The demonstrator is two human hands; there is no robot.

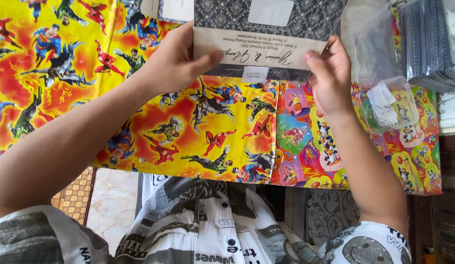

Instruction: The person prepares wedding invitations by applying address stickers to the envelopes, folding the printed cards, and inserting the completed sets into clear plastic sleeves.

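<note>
Both hands, left hand and right hand, grip a dark patterned paper booklet above yellow cartoon-printed wrapping paper.

Short-sleeved newsprint-patterned shirt

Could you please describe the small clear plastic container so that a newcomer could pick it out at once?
Start from the bright cartoon-printed wrapping paper spread across the table. Go past the right hand towards the paper's right end, below the clear plastic bags. There lies the clear container, the only rigid see-through box, with a white paper slip inside.
</note>
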